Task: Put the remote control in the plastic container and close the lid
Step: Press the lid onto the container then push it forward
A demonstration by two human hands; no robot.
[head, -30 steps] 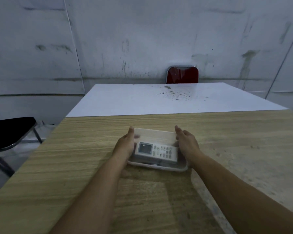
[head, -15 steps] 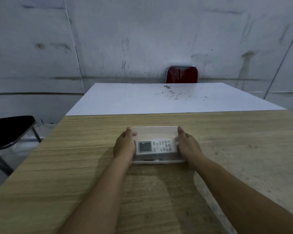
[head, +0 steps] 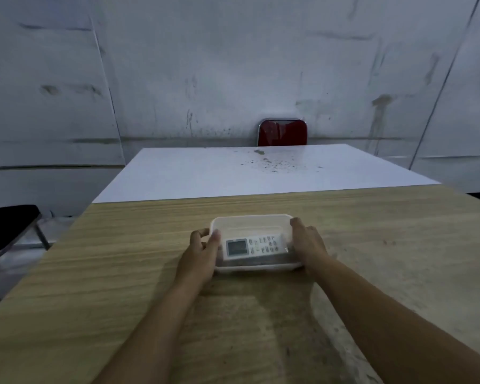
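Wooden tabletop, middle: the box, tilted a second ago, now sits flat, remote under its clear lid, left hand and right hand clasping the ends — looks nearly sealed.

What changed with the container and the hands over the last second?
The container turned from skewed to square with the table edge. The left hand and right hand kept hold of its two ends. The remote stayed inside; chairs and white table unchanged.
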